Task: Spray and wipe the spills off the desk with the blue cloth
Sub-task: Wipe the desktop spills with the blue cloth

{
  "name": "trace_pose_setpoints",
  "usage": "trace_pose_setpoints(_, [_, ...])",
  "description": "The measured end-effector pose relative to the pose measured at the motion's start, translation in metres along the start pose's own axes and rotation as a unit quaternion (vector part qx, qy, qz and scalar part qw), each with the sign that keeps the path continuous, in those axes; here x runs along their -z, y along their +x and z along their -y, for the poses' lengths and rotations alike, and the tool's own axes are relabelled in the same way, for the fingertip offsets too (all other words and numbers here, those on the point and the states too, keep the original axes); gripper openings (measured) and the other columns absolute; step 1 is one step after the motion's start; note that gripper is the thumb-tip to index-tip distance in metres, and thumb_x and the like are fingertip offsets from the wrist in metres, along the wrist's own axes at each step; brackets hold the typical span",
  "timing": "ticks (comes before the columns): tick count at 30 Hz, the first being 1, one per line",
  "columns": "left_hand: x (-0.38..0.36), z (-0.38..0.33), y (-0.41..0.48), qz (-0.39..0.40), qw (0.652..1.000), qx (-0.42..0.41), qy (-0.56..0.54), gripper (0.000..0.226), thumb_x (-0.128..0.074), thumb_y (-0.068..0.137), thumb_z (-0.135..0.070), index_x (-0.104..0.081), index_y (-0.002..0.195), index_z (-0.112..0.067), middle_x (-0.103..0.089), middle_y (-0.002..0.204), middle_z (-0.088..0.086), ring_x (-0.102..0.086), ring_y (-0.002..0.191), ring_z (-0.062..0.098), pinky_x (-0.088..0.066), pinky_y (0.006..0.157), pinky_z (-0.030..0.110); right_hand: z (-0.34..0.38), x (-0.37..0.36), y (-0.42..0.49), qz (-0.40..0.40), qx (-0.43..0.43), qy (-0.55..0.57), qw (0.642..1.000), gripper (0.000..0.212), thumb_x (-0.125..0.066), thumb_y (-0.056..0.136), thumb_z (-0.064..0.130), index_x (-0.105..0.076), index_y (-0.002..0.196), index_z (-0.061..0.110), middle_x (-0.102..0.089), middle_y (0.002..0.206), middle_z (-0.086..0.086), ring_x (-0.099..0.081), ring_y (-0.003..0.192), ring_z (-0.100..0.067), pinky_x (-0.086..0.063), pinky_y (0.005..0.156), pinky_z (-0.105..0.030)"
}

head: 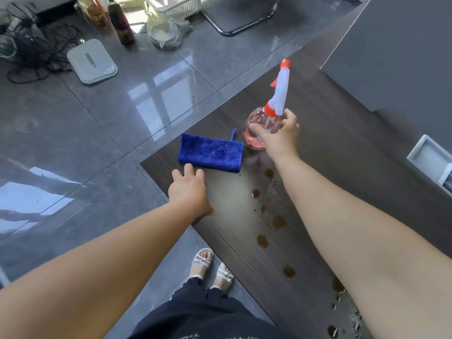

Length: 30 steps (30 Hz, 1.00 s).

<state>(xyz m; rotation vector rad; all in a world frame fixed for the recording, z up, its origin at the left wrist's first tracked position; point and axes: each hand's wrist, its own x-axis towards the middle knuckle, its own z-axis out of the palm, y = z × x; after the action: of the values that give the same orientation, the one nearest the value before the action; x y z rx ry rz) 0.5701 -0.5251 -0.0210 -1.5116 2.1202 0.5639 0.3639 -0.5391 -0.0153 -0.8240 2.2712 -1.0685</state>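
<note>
Head: blue cloth (210,152) at left hand (189,192) fingers (188,168); right hand (278,137) grips bottle (255,119).

1. Spray bottle (254,126): the right hand (278,137) grips the pink body; the wall under its fingers (289,117) and thumb is hidden
2. Blue cloth (210,152): the left hand (189,189) lies flat, and its fingertips (188,168) reach the near hem; touching or just short cannot be told
3. Spills (278,221): the row runs back from the right fingers beside the forearm, which covers part of the rearmost spots
4. White tray (425,155), right of the right fingers: cut by the picture's edge
5. Bottles (121,23), far beyond the left fingertips: tops cut off, labels too small to read
6. Garment print (195,336): cut off, unreadable
</note>
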Motion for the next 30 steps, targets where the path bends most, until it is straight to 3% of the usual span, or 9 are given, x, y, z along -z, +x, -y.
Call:
trace_pose_setpoints(4, [-0.001,0.001,0.001,-0.005,1.000,-0.001,0.005,0.097,-0.079,0.061,-0.056,-0.032,0.137,-0.016,-0.026,0.137,0.007,-0.030,0.123,0.030,-0.049,0.084,0.036,0.007,-0.007,0.007,0.001,0.006,-0.010,1.000,0.075,-0.078,0.072,0.040,-0.044,0.132,0.013,-0.048,0.128,-0.006,-0.051,0.113,-0.019,-0.046,0.092,-0.033])
trace_pose_setpoints(8, [-0.003,0.003,0.002,-0.014,1.000,-0.005,0.005,0.096,-0.079,0.062,-0.056,-0.033,0.136,-0.016,-0.027,0.136,0.007,-0.031,0.122,0.030,-0.049,0.084,0.037,0.010,-0.009,0.006,-0.042,-0.026,0.033,0.998,0.089,-0.081,0.070,0.037,-0.033,0.140,0.010,-0.040,0.138,-0.009,-0.045,0.121,-0.020,-0.040,0.100,-0.034])
trace_pose_setpoints(11, [-0.005,0.004,0.001,-0.024,1.000,-0.010,0.004,0.092,-0.077,0.064,-0.057,-0.035,0.134,-0.015,-0.028,0.135,0.007,-0.031,0.122,0.030,-0.049,0.083,0.037,-0.005,-0.014,-0.034,-0.153,0.082,0.008,0.985,0.041,-0.074,0.076,0.023,-0.054,0.106,0.004,-0.050,0.103,-0.005,-0.050,0.091,-0.020,-0.044,0.086,-0.034])
trace_pose_setpoints(14, [-0.008,0.008,-0.001,-0.033,0.999,-0.024,-0.006,0.078,-0.070,0.072,-0.056,-0.038,0.132,-0.017,-0.031,0.133,0.006,-0.032,0.121,0.030,-0.047,0.083,0.037,-0.026,-0.030,-0.075,0.010,0.299,-0.122,0.946,0.015,-0.069,0.076,0.016,-0.064,0.089,0.010,-0.058,0.090,-0.004,-0.054,0.087,-0.029,-0.038,0.081,-0.027])
trace_pose_setpoints(18, [0.000,0.027,0.008,-0.120,0.989,-0.037,-0.071,0.040,-0.058,0.086,-0.037,-0.047,0.120,-0.017,-0.042,0.127,0.005,-0.041,0.116,0.029,-0.043,0.080,0.038,-0.024,-0.048,-0.065,0.181,0.294,-0.324,0.881,0.049,-0.073,0.077,0.034,-0.060,0.121,0.017,-0.054,0.122,-0.005,-0.045,0.114,-0.028,-0.038,0.095,-0.037])
trace_pose_setpoints(21, [0.009,0.039,0.030,-0.201,0.976,-0.077,-0.033,0.046,-0.059,0.086,-0.029,-0.045,0.128,-0.017,-0.038,0.138,0.004,-0.034,0.125,0.030,-0.041,0.088,0.039,-0.018,-0.048,-0.054,0.180,0.305,-0.367,0.860,0.043,-0.068,0.083,0.029,-0.058,0.123,0.018,-0.052,0.126,-0.004,-0.043,0.117,-0.026,-0.038,0.093,-0.036])
trace_pose_setpoints(25, [0.013,0.048,0.056,-0.182,0.973,-0.143,-0.003,0.047,-0.057,0.088,-0.029,-0.046,0.133,-0.021,-0.038,0.143,0.000,-0.031,0.130,0.029,-0.035,0.098,0.040,-0.019,-0.050,-0.050,0.156,0.345,-0.379,0.844,0.027,-0.061,0.085,0.017,-0.066,0.111,0.013,-0.061,0.115,-0.008,-0.053,0.105,-0.031,-0.044,0.078,-0.037])
trace_pose_setpoints(28, [0.016,0.053,0.066,-0.213,0.963,-0.162,0.031,0.036,-0.049,0.094,-0.028,-0.050,0.130,-0.022,-0.046,0.138,0.001,-0.036,0.128,0.028,-0.032,0.099,0.040,-0.016,-0.052,-0.044,0.114,0.368,-0.337,0.859,0.019,-0.060,0.075,0.014,-0.072,0.090,0.009,-0.069,0.090,-0.013,-0.063,0.080,-0.037,-0.048,0.068,-0.039])
trace_pose_setpoints(30, [0.023,0.053,0.065,-0.240,0.955,-0.175,0.020,0.032,-0.042,0.097,-0.026,-0.052,0.127,-0.020,-0.053,0.132,0.003,-0.039,0.125,0.028,-0.030,0.099,0.038,-0.006,-0.045,-0.046,0.117,0.333,-0.305,0.884,0.024,-0.055,0.080,0.019,-0.069,0.097,0.010,-0.068,0.095,-0.011,-0.062,0.086,-0.033,-0.045,0.075,-0.039])
